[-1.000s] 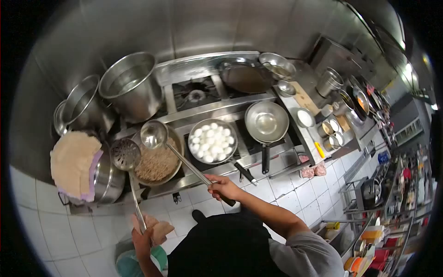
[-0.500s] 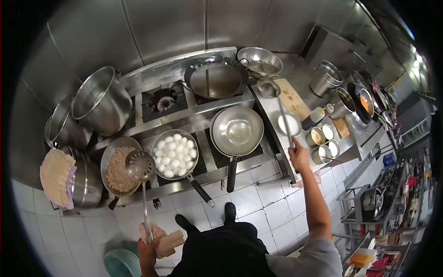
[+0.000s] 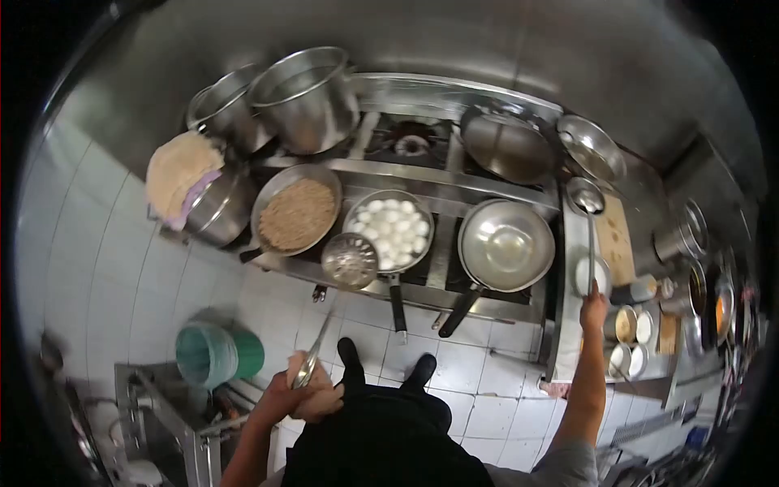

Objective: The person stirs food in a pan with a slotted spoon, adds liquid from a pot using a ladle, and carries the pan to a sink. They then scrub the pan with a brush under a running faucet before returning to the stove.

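Observation:
My left hand [image 3: 280, 396] is closed around the handle of a perforated skimmer [image 3: 350, 261], with a pinkish cloth [image 3: 323, 402] bunched in the same hand. The skimmer's head hangs over the stove's front edge, overlapping the near left side of a pan of white eggs [image 3: 398, 229] in view; whether it touches cannot be told. Left of that is a pan of brown minced food [image 3: 296, 215]. In my right hand [image 3: 593, 313] is the long handle of a ladle [image 3: 585, 196], whose bowl is at the far end of the side counter. A bowl of white contents [image 3: 583, 277] lies beside the handle.
Stacked pans [image 3: 507, 243] sit on the front right burner, a dark wok [image 3: 510, 148] behind them. Tall pots [image 3: 307, 105] stand back left. A cutting board [image 3: 617, 243] and small containers [image 3: 625, 325] occupy the counter. A green bin [image 3: 247, 354] stands on the floor.
The view has turned left, bringing more floor and the bin into sight. The skimmer has shifted right, from over the minced food to the egg pan's near edge. Both hands keep their tools.

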